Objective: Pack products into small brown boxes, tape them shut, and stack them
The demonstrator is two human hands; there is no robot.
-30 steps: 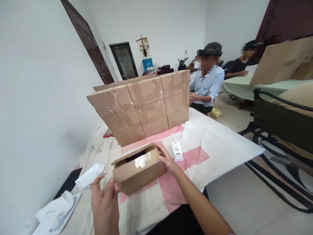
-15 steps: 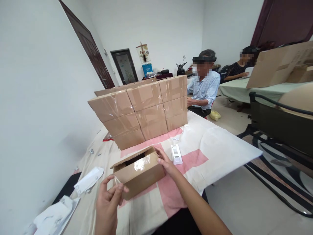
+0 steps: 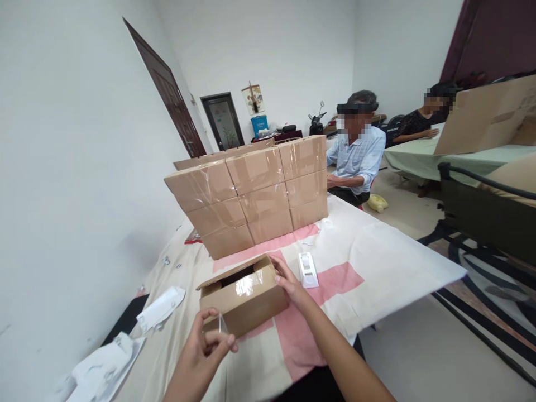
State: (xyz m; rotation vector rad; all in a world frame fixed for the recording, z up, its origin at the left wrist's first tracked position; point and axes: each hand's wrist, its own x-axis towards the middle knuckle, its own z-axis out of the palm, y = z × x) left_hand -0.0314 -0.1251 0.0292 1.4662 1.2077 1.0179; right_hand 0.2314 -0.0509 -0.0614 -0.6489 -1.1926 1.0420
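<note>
Cream-and-pink fabric cloth: spread under all items below.

Rectangular stack of brown cardboard boxes, clear-taped: 3 rows x 3 cols. showing, at back of cloth. Appar. done: closed & taped, as far as visible.

Open oblong brown cardboard box: upright on cloth, in front of stack, apart from same. Judged part-done. Done: walls formed, shiny clear tape patch across near upper edge. Left: top slot open, dark inside, far flap not down flat. Opening facing up. Long axis approx. L–R but slanted; L end nearer wearer, R end farther off.

R hand, bare: clasped round R end of box, thumb on near side, other fingertips partly hidden.

L hand, bare: at near L corner of box, fingers curled, pinching narrow clear tape strip. Contact w/ box: cannot tell.

White wedge-shaped tape dispenser, plastic-looking: on cloth, just R of R hand, untouched.

Tape strip: stretched betw. L index finger & thumb; seemingly not yet stuck down.
</note>
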